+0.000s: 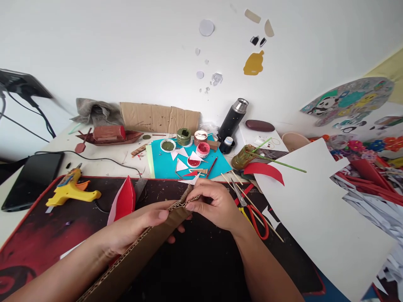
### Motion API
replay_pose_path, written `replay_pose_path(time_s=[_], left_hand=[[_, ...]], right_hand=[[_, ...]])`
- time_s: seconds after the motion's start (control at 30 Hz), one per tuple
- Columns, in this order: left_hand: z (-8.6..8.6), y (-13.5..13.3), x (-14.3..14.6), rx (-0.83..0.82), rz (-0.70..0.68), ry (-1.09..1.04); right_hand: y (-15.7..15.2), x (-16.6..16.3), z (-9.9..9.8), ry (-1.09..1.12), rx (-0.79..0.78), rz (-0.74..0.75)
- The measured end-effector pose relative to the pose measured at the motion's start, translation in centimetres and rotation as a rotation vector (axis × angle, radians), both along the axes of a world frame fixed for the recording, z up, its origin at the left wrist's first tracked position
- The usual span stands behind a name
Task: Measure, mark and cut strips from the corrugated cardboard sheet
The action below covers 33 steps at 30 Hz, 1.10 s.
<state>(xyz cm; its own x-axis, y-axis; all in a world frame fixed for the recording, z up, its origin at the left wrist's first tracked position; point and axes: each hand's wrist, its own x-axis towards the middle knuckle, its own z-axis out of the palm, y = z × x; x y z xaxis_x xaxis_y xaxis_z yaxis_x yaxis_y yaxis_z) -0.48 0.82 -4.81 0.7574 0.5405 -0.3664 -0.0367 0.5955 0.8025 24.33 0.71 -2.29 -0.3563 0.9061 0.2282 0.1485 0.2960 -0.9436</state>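
Note:
A long strip of corrugated cardboard (147, 247) slants up from the lower left, its fluted edge facing up. My left hand (147, 220) is wrapped round it, thumb on the near side and some fingertips showing beneath. At the far end, my right hand (212, 203) pinches the cardboard between thumb and fingers, where the edge is bent and split. Behind my left hand stands a red folded paper piece (126, 199) with a pale outer side. Scissors with orange handles (258, 220) lie just right of my right hand, among thin wooden sticks.
A yellow glue gun (72, 188) and a black phone (33, 180) lie at left. Behind are a red model boat (108, 135), paint jars on blue paper (163, 161) and a black thermos (231, 121). White paper (315, 209) and paper scraps (374, 222) cover the right side.

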Motion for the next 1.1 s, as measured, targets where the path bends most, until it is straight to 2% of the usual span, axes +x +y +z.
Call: replay_pose_path(time_s=[0.13, 0.23, 0.33, 0.5, 0.6, 0.7, 0.8, 1.1], left_hand=[[0.3, 0.0, -0.1, 0.051, 0.023, 0.113], [0.6, 0.2, -0.4, 0.178, -0.073, 0.174], [0.8, 0.8, -0.8, 0.419, -0.067, 0.232], [1.6, 2.1, -0.8, 0.892, 0.190, 0.327], [2.5, 2.7, -0.7, 1.197, 0.158, 0.295], [3.1, 3.0, -0.6, 1.376, 0.078, 0.281], [3.1, 3.3, -0.5, 1.444, 0.052, 0.275], [2.6, 4.3, -0.1, 1.437, 0.082, 0.195]], right_hand=[[-0.2, -0.6, -0.6, -0.013, 0.054, -0.042], [-0.1, -0.9, -1.0, -0.043, 0.080, -0.061], [0.1, -1.1, -1.2, -0.022, 0.070, -0.048], [0.4, -1.5, -2.1, 0.009, 0.072, 0.030], [0.5, -1.6, -2.7, 0.004, 0.059, 0.015], [0.5, -1.6, -3.0, -0.028, 0.042, 0.026], [0.4, -1.7, -3.1, -0.035, 0.028, 0.055], [0.6, -2.0, -4.1, 0.024, 0.038, 0.084]])
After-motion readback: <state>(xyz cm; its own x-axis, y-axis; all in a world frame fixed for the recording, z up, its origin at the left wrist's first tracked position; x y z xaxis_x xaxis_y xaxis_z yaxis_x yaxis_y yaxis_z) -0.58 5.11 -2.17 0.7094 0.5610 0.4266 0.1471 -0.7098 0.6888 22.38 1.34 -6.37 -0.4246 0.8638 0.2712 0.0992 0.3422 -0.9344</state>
